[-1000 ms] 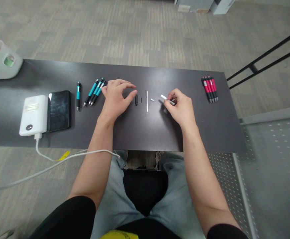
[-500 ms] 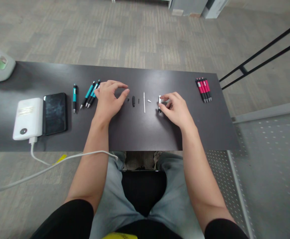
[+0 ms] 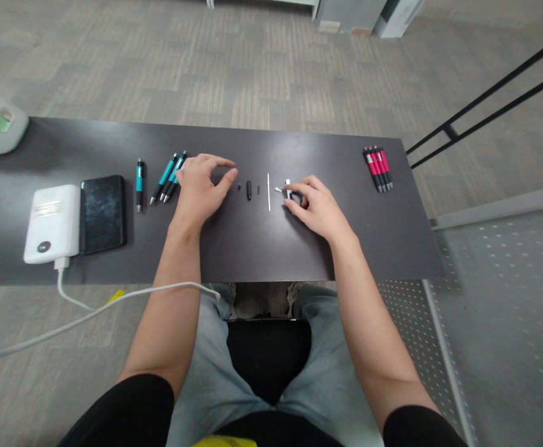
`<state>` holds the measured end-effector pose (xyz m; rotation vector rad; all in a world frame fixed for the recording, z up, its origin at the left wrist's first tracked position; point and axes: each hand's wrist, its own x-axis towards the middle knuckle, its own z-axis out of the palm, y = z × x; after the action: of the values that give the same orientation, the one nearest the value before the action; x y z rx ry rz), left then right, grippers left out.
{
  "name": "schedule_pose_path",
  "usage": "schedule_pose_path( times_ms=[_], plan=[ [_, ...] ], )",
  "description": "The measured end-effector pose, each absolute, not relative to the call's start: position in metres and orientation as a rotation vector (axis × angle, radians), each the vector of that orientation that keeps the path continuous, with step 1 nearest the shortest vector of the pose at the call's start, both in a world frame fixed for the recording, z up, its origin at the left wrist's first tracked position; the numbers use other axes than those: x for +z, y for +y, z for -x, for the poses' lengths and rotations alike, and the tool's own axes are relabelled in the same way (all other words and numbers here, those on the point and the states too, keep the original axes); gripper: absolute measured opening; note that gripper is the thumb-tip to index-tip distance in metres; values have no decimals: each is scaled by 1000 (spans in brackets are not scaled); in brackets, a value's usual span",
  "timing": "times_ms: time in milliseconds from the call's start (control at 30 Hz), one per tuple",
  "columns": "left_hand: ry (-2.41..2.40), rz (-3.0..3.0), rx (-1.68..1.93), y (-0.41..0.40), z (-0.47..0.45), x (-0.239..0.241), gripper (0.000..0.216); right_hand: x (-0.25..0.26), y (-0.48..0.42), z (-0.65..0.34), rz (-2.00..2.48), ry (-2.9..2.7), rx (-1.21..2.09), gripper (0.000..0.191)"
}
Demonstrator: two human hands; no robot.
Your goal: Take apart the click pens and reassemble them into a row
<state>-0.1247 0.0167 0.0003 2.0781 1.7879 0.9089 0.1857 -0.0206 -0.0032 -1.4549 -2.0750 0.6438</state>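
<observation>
Long dark matte counter (image 3: 253,248): carries everything listed, largest first. White rectangular power bank (image 3: 51,222) with white cable, far left; glossy black smartphone (image 3: 102,213) lying flat, just beside it. Left hand (image 3: 200,189): resting on the counter, fingers loosely spread and arched, thumb tip near the small black parts, holding nothing that shows. Right hand (image 3: 315,208): fingers drawn together, pinching a short white-and-black plastic pen barrel section (image 3: 289,190) low over the counter, just right of the row of loose parts; most of the piece is hidden under the fingertips. Judged light, rigid, smooth-skinned and prone to roll or slip; best taken across its middle between thumb and forefinger, not at the ends. Bundle of four red-and-black click pens (image 3: 378,167), far right, well apart from the hands. Cluster of teal-and-black click pens (image 3: 171,176), touching the left hand's far side; single teal-and-black pen (image 3: 139,184) apart to their left. Thin white straight ink refill tube (image 3: 268,191), between the hands: light, slender, likely to flex or kink if pressed; lift near the centre. Short black rounded plastic tip piece (image 3: 248,189) and two tiny dark specks beside it, too small to identify. Small white cone-shaped piece (image 3: 278,189), close to the right fingertips; easily flicked away.
</observation>
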Motion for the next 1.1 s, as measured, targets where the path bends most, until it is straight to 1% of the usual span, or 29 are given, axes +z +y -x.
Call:
schedule_pose_path(
  times_ms=[100, 200, 267, 467, 800, 1100],
  plan=[
    [1785, -2072, 927, 17, 124, -1, 24, -4, -22, -184, 1481, -2082, 626, 35],
    [1785, -2059, 947, 17, 123, 0, 25, -4, -23, -186, 1465, -2062, 640, 42],
    [1785, -2052, 951, 18, 124, 1, 25, -2, -23, -190, 1457, -2048, 659, 43],
    [1809, -2036, 913, 18, 126, 1, 26, 4, -23, -195, 1484, -2090, 689, 34],
    [1807, -2066, 857, 18, 124, 2, 22, 8, -24, -174, 1528, -2069, 716, 29],
    [1782, -2069, 855, 18, 121, 1, 27, 3, -28, -166, 1603, -1986, 640, 26]
  ],
)
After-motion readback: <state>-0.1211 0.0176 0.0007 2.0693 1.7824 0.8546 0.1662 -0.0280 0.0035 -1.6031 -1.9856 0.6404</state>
